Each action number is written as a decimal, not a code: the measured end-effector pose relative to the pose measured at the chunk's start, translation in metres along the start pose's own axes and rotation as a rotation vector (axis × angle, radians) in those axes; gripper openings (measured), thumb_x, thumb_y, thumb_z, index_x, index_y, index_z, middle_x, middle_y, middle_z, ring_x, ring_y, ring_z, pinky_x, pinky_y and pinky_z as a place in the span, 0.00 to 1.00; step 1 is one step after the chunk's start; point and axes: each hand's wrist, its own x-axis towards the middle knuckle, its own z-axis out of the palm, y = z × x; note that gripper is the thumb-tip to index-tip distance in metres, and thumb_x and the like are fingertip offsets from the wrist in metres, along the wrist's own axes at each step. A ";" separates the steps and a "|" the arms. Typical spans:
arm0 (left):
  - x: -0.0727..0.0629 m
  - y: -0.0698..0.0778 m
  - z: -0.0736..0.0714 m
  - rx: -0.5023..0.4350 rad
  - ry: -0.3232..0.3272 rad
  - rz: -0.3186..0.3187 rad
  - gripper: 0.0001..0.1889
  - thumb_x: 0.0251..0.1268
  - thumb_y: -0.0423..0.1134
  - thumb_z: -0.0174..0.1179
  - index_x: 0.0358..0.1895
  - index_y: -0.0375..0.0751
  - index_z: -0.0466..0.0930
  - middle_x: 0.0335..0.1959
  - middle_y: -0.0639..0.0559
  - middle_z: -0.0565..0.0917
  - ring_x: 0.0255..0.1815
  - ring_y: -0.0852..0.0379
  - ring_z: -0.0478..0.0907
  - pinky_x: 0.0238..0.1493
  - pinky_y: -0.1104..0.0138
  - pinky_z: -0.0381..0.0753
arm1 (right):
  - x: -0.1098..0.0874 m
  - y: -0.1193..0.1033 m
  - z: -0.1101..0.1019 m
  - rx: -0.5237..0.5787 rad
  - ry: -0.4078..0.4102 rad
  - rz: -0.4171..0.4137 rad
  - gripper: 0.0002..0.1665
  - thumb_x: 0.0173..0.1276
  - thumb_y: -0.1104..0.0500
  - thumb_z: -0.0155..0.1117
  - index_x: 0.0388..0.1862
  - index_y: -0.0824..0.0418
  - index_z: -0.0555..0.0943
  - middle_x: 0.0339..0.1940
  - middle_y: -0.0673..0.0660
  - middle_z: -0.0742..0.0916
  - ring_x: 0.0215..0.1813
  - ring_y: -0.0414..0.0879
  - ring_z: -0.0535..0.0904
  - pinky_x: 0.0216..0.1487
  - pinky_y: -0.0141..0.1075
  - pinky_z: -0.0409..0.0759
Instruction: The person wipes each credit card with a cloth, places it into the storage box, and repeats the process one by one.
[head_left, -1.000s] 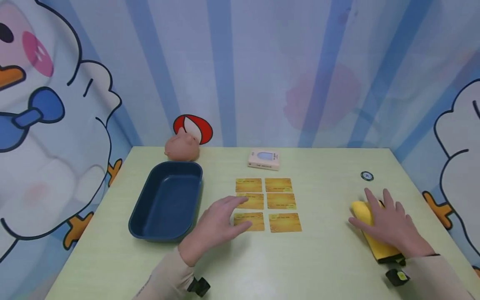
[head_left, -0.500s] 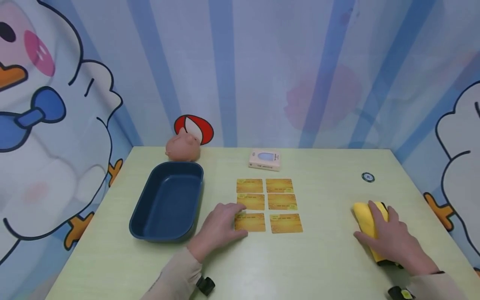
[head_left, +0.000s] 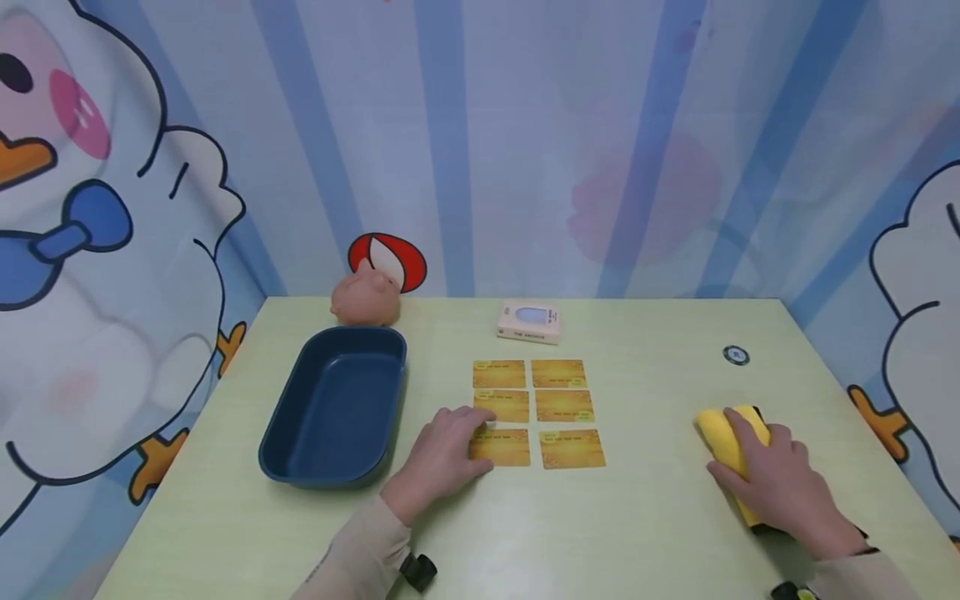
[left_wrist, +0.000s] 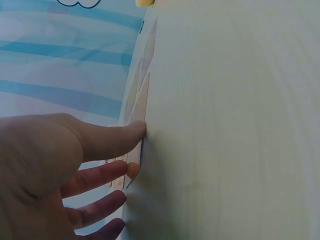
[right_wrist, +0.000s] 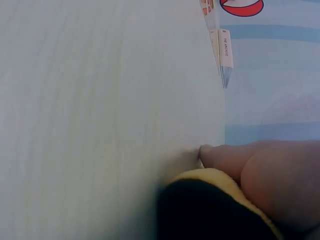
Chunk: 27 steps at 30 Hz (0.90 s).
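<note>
Several gold cards lie in two columns on the table. My left hand rests at the front left card, thumb by its near edge and index finger by its far edge. In the left wrist view the thumb touches that card's edge, and the other fingers are spread and fairly straight. At the right, my right hand grips a folded yellow cloth with black edging, thumb on its left side and fingers over the top. The right wrist view shows the cloth's dark end close up; most fingers are hidden there.
A dark blue tray stands left of the cards, with a pink piggy bank behind it. A small pale box lies at the back. Beyond the cloth is a round chip. A printed curtain borders the table.
My left hand has come down to the front left card. My right hand has closed round the yellow cloth, whose far end has shifted slightly left.
</note>
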 end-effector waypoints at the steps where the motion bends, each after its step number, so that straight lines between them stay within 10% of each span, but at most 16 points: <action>1: 0.001 0.001 0.000 -0.005 -0.009 -0.006 0.30 0.56 0.42 0.80 0.63 0.45 0.82 0.52 0.51 0.85 0.45 0.50 0.73 0.42 0.60 0.75 | 0.000 0.000 0.000 0.001 -0.003 0.000 0.53 0.72 0.37 0.66 0.82 0.62 0.55 0.59 0.86 0.64 0.47 0.74 0.70 0.26 0.51 0.77; 27: -0.002 0.006 0.000 -0.043 -0.078 -0.065 0.25 0.61 0.40 0.77 0.61 0.45 0.82 0.55 0.44 0.76 0.53 0.44 0.71 0.47 0.50 0.76 | 0.005 -0.003 -0.003 0.073 0.099 -0.125 0.42 0.72 0.56 0.69 0.80 0.59 0.64 0.57 0.79 0.74 0.38 0.57 0.76 0.31 0.46 0.78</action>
